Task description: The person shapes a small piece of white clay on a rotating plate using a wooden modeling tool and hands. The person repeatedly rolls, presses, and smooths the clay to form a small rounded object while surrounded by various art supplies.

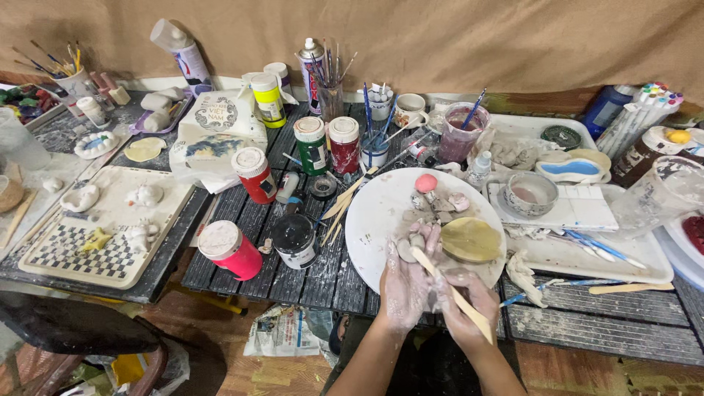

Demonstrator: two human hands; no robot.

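My left hand (405,282), coated in pale clay, pinches a small grey clay lump (408,248) over the near edge of a round white plate (374,213). My right hand (469,301) grips a flat wooden modelling stick (453,293) whose tip touches the lump. On the plate lie a yellowish clay disc (471,240), several small clay pieces (444,205) and a pink ball (426,182).
Paint jars with red, green and black bodies (254,174) stand left of the plate on a dark slatted table (323,271). A checkered board (103,253) with white clay figures lies at far left. Brushes, cups and a white tray (579,257) crowd the right and back.
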